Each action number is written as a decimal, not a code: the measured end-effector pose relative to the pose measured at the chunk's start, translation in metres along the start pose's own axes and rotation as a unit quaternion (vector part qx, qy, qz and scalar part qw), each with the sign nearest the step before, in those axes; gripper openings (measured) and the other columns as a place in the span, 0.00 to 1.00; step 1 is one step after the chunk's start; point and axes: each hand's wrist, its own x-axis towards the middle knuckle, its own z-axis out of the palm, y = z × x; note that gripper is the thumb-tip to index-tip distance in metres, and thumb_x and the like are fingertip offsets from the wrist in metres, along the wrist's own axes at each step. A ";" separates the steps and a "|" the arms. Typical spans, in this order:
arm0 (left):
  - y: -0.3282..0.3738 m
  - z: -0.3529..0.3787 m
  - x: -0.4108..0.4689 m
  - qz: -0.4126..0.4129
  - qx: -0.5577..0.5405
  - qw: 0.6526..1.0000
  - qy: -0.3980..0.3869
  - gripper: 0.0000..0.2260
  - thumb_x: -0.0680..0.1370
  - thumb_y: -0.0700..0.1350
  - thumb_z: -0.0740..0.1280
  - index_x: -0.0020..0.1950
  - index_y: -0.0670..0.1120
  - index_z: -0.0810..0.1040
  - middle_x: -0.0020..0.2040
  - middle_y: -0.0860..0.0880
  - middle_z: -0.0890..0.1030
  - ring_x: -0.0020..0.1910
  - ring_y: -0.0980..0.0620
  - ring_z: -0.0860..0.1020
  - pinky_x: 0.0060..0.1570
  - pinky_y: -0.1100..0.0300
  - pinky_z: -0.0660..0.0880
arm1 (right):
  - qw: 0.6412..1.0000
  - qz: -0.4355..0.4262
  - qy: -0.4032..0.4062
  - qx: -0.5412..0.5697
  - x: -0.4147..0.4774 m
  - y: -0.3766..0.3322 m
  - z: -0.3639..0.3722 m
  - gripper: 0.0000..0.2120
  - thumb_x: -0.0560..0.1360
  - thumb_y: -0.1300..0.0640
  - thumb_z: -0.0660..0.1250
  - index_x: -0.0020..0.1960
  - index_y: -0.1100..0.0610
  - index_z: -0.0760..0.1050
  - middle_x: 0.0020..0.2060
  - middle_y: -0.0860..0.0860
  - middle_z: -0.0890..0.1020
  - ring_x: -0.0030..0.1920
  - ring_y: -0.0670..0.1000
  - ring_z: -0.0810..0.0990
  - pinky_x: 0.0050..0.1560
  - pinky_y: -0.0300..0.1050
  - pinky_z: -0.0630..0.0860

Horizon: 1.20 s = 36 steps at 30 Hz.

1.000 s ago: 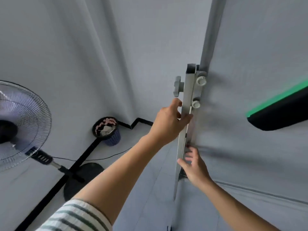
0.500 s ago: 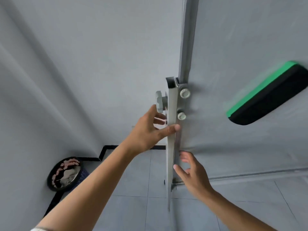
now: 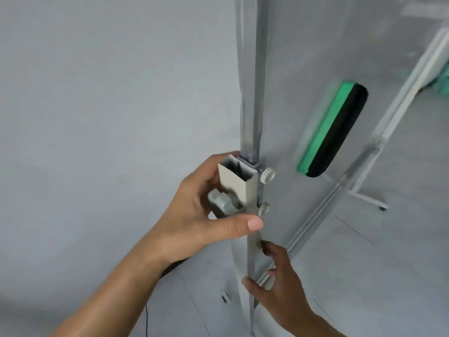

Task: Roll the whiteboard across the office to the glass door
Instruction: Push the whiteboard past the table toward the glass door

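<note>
Step in hand looked like pushing the whiteboard (image 3: 303, 69) along by its side post (image 3: 250, 198). Left hand (image 3: 201, 215) was wrapped round the top of the post, fingers (image 3: 218, 164) curled behind it, thumb pressed across the front just below the lower of the two small knobs (image 3: 267, 175). A larger clamp knob (image 3: 222, 201) sat inside the palm. Right hand (image 3: 274, 280) was lower on the same post, its fingers closed round the post where the bottom rail (image 3: 323, 215) meets it.

To do it well, I judged: keep both hands on the post, not the panel; push low and steady so the stand doesn't tip; don't bear on the clamp knob, it could loosen. Casters were out of view, so couldn't tell if locked.

Board stood upright, close in front and to the right, pale grey surface, metal edge frame. A green-and-black eraser (image 3: 332, 132) was stuck to its face. Tiled floor (image 3: 401, 276) below; glass door wasn't visible.
</note>
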 end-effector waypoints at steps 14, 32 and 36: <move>0.014 0.018 0.072 -0.018 -0.079 0.985 -0.152 0.18 0.71 0.32 0.72 0.43 0.56 0.74 0.39 0.46 0.79 0.41 0.33 0.82 0.28 0.60 0.76 | 0.954 0.142 0.257 0.060 0.031 -0.057 0.036 0.47 0.59 0.42 0.71 0.75 0.44 0.55 0.61 0.48 0.76 0.52 0.48 0.78 0.39 0.36 0.78; -0.027 0.141 0.276 0.001 -0.064 0.980 -0.191 0.16 0.71 0.31 0.70 0.49 0.49 0.71 0.35 0.55 0.77 0.25 0.61 0.74 0.25 0.67 0.74 | 0.925 0.191 0.325 0.035 0.169 0.023 -0.122 0.25 0.66 0.62 0.71 0.36 0.38 0.59 0.27 0.44 0.68 0.23 0.40 0.69 0.22 0.30 0.65; -0.036 0.177 0.336 0.004 -0.056 0.979 -0.197 0.17 0.70 0.33 0.71 0.51 0.51 0.73 0.42 0.52 0.78 0.29 0.63 0.77 0.31 0.68 0.76 | 0.914 0.202 0.349 0.042 0.211 0.042 -0.170 0.25 0.66 0.62 0.71 0.34 0.39 0.58 0.27 0.43 0.67 0.23 0.43 0.66 0.21 0.30 0.64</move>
